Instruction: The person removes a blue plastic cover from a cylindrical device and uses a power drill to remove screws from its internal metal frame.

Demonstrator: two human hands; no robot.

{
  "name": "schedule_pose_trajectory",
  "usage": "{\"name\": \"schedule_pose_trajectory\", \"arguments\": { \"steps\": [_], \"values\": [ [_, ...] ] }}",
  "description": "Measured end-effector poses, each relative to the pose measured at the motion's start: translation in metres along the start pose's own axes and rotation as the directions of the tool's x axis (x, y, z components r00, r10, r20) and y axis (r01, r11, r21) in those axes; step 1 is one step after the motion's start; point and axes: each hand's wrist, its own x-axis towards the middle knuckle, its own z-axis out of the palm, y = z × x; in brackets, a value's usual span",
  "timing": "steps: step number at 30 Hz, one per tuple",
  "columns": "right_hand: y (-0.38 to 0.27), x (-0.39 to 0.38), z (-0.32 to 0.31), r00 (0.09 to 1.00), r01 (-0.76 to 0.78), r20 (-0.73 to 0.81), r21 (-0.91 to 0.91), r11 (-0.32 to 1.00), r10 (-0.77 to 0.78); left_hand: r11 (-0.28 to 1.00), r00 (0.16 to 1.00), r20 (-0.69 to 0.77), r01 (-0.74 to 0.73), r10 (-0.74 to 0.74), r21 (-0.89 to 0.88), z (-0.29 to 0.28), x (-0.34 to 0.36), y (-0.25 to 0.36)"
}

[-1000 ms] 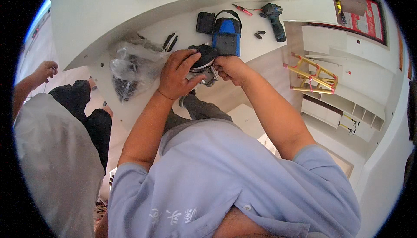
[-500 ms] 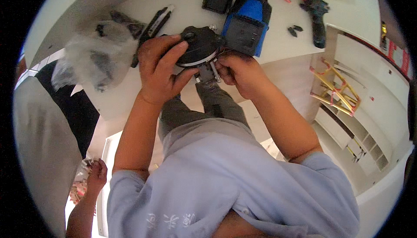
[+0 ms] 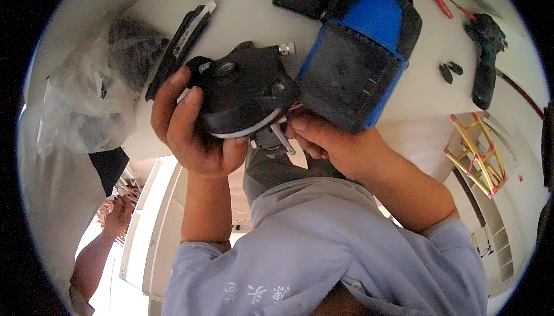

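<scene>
Black round device [image 3: 245, 88] held at the edge of the white table [image 3: 242, 19]

From here I see the left hand [image 3: 199, 134] gripping its left side, thumb below, fingers around the rim. The right hand [image 3: 332, 143] is curled beside a metal bar [image 3: 282, 138] under the device (whether it pinches anything, I can't tell). A blue-and-black case [image 3: 360, 51] sits just right, a cordless drill [image 3: 486, 56] farther right. Leftward lie a long black tool [image 3: 183, 42] and a clear plastic bag [image 3: 86, 102].
</scene>
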Motion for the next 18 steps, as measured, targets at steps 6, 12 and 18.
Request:
{"name": "schedule_pose_trajectory", "arguments": {
  "steps": [6, 12, 18],
  "values": [
    [-0.016, -0.002, 0.008, 0.996, -0.083, -0.027, 0.000, 0.997, 0.083, 0.996, 0.998, 0.055, -0.035, 0.040, -0.083, -0.008, 0.001, -0.006],
    [-0.001, 0.004, 0.008, 0.998, -0.011, -0.068, -0.032, 0.999, 0.008, 0.989, 0.999, 0.025, -0.028, 0.031, -0.143, -0.003, -0.003, -0.012],
    [-0.007, 0.005, 0.007, 0.997, -0.025, -0.079, -0.077, 0.997, 0.019, 0.986, 0.996, 0.074, -0.040, 0.053, -0.160, -0.006, 0.000, -0.013]
  ]
}}
